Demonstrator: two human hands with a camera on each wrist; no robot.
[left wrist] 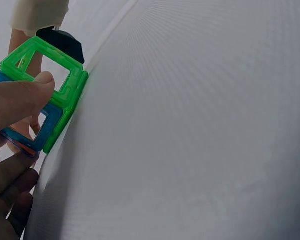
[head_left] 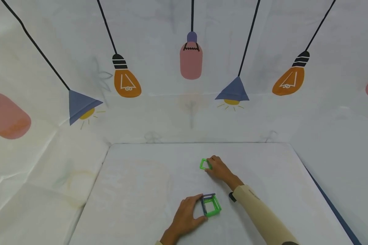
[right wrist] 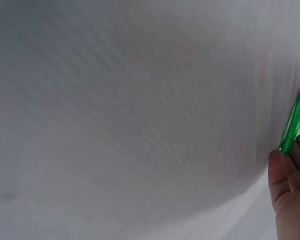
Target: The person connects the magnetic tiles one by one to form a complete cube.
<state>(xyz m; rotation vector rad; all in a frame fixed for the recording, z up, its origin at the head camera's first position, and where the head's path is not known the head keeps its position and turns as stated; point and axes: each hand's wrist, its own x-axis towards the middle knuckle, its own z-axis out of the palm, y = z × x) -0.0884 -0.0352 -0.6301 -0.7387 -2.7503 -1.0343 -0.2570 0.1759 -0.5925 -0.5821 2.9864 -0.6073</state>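
My left hand [head_left: 185, 216] grips an open box of magnetic tile frames [head_left: 214, 213] near the front middle of the table, thumb on one side and fingers on the other. The left wrist view shows green frames [left wrist: 60, 56] joined to a blue frame [left wrist: 52, 118], with the thumb lying across them. Farther back, my right hand [head_left: 219, 169] pinches a single green square magnetic tile [head_left: 201, 164] by its edges. In the right wrist view this green tile [right wrist: 295, 122] appears edge-on between thumb and fingers, close over the white surface.
A white table [head_left: 135, 190] spreads under both hands. Behind it stands a white backdrop [head_left: 165, 115] printed with hanging lamps and bulbs. A dark band [head_left: 232, 197] shows at the right wrist, by the beige sleeve [head_left: 260, 211].
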